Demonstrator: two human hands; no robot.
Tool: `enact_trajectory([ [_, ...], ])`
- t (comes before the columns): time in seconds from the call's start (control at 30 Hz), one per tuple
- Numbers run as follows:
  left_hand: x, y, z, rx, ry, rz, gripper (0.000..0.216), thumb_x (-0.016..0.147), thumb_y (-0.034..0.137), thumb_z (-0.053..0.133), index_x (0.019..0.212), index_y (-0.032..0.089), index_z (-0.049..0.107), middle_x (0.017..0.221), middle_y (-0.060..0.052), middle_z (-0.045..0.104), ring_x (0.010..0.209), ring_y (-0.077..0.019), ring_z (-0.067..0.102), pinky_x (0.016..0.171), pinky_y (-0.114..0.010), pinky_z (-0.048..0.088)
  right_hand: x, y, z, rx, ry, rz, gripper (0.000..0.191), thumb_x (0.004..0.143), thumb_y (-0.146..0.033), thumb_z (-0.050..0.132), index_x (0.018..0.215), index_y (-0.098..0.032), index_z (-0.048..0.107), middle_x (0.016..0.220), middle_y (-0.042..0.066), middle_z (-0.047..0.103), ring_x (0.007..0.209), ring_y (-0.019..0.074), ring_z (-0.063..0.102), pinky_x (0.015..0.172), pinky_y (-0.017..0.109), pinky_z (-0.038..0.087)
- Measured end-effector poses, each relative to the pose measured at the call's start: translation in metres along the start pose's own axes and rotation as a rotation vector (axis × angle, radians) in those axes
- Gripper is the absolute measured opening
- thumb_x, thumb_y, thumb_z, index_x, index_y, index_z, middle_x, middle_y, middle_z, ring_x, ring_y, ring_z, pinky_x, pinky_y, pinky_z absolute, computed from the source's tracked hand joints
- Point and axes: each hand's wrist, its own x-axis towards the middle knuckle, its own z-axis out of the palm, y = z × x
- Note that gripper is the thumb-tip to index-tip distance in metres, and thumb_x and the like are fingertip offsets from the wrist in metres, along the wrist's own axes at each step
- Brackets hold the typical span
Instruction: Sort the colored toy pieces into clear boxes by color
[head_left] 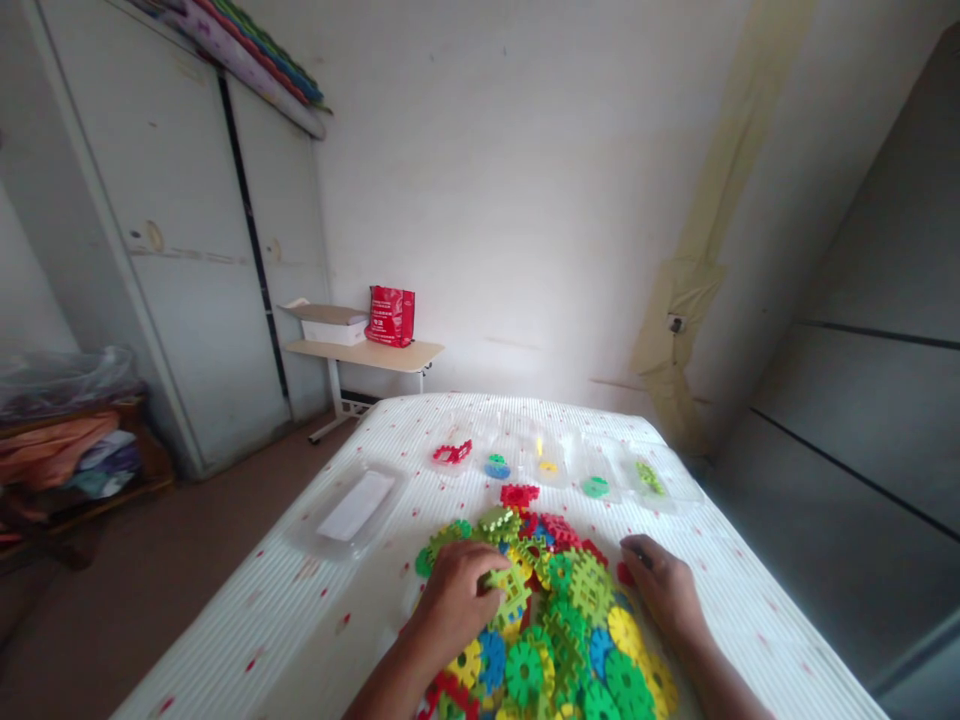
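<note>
A heap of plastic interlocking toy pieces in several colours, with notched green discs (523, 672) among them, lies at the front middle of the table. My left hand (463, 588) reaches over its left side, thumb and fingers closed on a light green lattice piece (513, 592). Against the heap's right edge rests my right hand (664, 582), its fingers curled in. A small red piece (624, 573) shows by its fingertips; what those fingers hold, if anything, is hidden. Near the right hand lies a light green square lattice piece (591, 588) on the heap.
Clear trays across the back hold red pieces (452, 453), a blue disc (496, 471), a yellow piece (548, 467), a green disc (596, 487) and light green pieces (649, 478). A clear lid-like tray (300, 535) lies left. Behind stands a side table (416, 355) with a red bag (391, 316).
</note>
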Motion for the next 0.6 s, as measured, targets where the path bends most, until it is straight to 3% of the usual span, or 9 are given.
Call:
enact_trajectory([
  [0.27, 0.0, -0.004, 0.0, -0.007, -0.027, -0.04, 0.03, 0.061, 0.012, 0.06, 0.086, 0.024, 0.07, 0.091, -0.001, 0.07, 0.09, -0.019, 0.061, 0.088, -0.032, 0.043, -0.002, 0.007, 0.002, -0.037, -0.059, 0.03, 0.034, 0.077, -0.042, 0.041, 0.082, -0.018, 0.064, 0.076, 0.004, 0.07, 0.067, 0.018, 0.063, 0.063, 0.026, 0.047],
  [0.37, 0.002, 0.0, -0.002, -0.022, 0.019, -0.043, 0.027, 0.064, 0.016, 0.058, 0.087, 0.024, 0.07, 0.091, -0.002, 0.07, 0.089, -0.0187, 0.061, 0.087, -0.032, 0.044, 0.004, 0.002, 0.001, -0.098, 0.002, -0.03, 0.033, 0.078, -0.039, 0.04, 0.082, -0.019, 0.065, 0.077, 0.004, 0.07, 0.066, 0.0175, 0.063, 0.061, 0.026, 0.047],
  [0.5, 0.006, 0.0, -0.012, -0.073, 0.146, -0.064, 0.02, 0.072, 0.021, 0.052, 0.084, 0.021, 0.068, 0.088, -0.004, 0.07, 0.086, -0.0176, 0.062, 0.081, -0.029, 0.047, 0.045, -0.041, 0.0, -0.202, 0.141, -0.332, 0.031, 0.082, -0.032, 0.039, 0.086, -0.018, 0.067, 0.085, 0.008, 0.069, 0.077, 0.0181, 0.063, 0.069, 0.027, 0.046],
  [0.6, 0.008, -0.005, -0.021, -0.114, 0.259, -0.143, 0.02, 0.076, 0.025, 0.049, 0.083, 0.02, 0.067, 0.086, -0.004, 0.069, 0.084, -0.0172, 0.062, 0.078, -0.027, 0.047, 0.096, -0.097, 0.013, -0.326, -0.03, -0.472, 0.03, 0.086, -0.026, 0.038, 0.095, -0.02, 0.066, 0.094, 0.006, 0.068, 0.088, 0.0173, 0.061, 0.077, 0.027, 0.045],
])
